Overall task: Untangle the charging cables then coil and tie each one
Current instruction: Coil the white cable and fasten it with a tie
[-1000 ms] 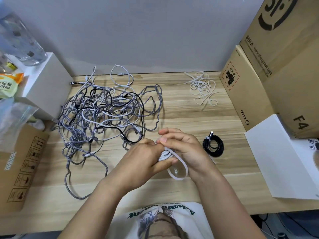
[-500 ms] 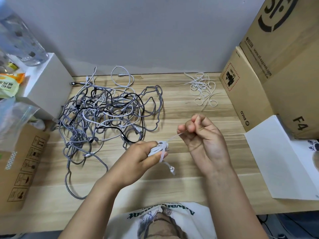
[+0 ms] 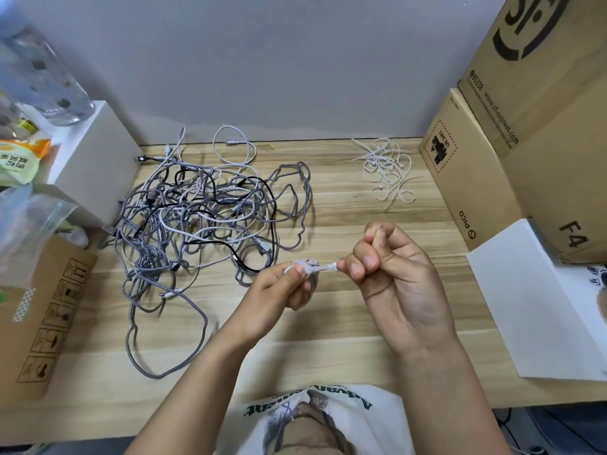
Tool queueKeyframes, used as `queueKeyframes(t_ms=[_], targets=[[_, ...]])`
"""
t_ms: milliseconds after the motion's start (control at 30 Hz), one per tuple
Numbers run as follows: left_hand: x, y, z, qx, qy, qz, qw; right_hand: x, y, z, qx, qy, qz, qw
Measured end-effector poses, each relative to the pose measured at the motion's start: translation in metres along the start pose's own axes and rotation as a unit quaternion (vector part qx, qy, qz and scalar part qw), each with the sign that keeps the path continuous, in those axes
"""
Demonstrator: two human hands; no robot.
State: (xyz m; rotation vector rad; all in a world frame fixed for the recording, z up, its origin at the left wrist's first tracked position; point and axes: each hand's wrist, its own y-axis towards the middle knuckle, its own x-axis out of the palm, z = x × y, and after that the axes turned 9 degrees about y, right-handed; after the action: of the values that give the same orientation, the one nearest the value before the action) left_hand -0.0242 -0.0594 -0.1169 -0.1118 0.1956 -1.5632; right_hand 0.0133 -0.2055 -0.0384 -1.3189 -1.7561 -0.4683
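My left hand (image 3: 279, 292) grips a small coiled white cable (image 3: 303, 265) just above the wooden desk (image 3: 345, 224). My right hand (image 3: 394, 274), to its right, pinches the end of a white tie (image 3: 331, 266) that runs tight from the coil. A big tangle of grey braided, white and black cables (image 3: 203, 218) lies on the left half of the desk. A loose pile of white ties (image 3: 387, 172) sits at the back right. The coiled black cable from the earlier frames is hidden behind my right hand.
Cardboard boxes (image 3: 512, 152) are stacked along the right edge, with a white sheet (image 3: 532, 300) in front of them. On the left stand a white box (image 3: 95, 159), a cardboard box (image 3: 42, 316), a plastic bag and a clear bottle (image 3: 39, 73).
The hands were together over the coil with the tie in a wide loop. My right hand has pulled the tie out to the right, and the loop has drawn tight on the coil.
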Motion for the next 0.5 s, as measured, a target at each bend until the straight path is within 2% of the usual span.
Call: queueKeyframes(t_ms=[100, 167, 267, 333, 400, 500], targets=[[0.005, -0.001, 0.002, -0.035, -0.067, 0.019, 0.997, 0.001, -0.002, -0.002, -0.004, 0.0, 0.005, 1.0], [0.009, 0.0, 0.007, -0.08, -0.166, 0.029, 0.982, 0.003, -0.006, -0.001, 0.002, -0.008, -0.005, 1.0], [0.003, 0.001, 0.019, -0.157, -0.371, -0.036, 0.915, 0.007, -0.011, -0.001, 0.013, -0.036, -0.037, 0.999], [-0.007, 0.001, 0.025, -0.152, -0.439, -0.084, 0.881, 0.009, -0.014, -0.005, 0.013, -0.049, -0.054, 0.997], [-0.011, -0.001, 0.033, -0.137, -0.446, -0.066, 0.882, 0.008, -0.015, -0.008, 0.007, -0.049, -0.06, 0.997], [-0.004, 0.0, 0.046, -0.111, -0.369, 0.018, 0.923, 0.009, -0.013, -0.007, -0.018, -0.038, -0.091, 0.995]])
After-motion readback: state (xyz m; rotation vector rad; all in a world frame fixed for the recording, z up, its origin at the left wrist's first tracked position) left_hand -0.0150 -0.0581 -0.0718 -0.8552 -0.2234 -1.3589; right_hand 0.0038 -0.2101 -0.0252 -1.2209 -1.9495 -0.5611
